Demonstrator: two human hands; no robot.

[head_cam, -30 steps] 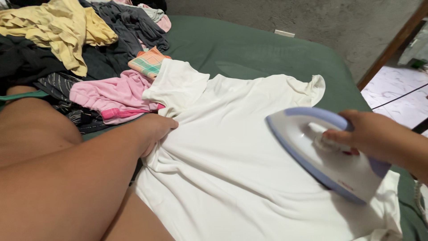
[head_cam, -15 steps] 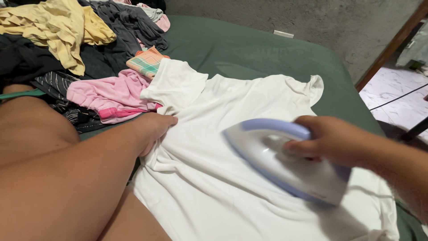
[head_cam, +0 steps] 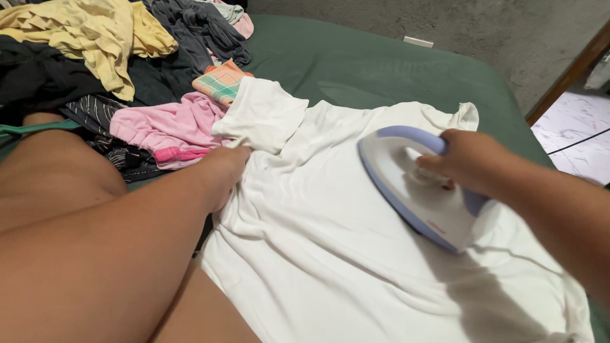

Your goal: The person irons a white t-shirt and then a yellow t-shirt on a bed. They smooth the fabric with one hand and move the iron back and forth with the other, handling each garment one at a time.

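Green bed (head_cam: 356, 70) carries a white shirt (head_cam: 330, 235) spread flat, with a pile of mixed clothes (head_cam: 121, 57) at 10 o'clock. Your right hand (head_cam: 467, 162) is clenched on the handle of the white-and-lilac iron (head_cam: 413, 187), soleplate down on the shirt at 3 o'clock. Your left hand (head_cam: 222, 174) pinches the shirt's edge below the sleeve, at 9 o'clock.

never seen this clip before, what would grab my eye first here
The white shirt spread flat over the green bed fills the middle, with a white and lilac iron pressed on its upper right, gripped by the right hand. The left hand pins the shirt's left edge, beside a heap of clothes at top left.
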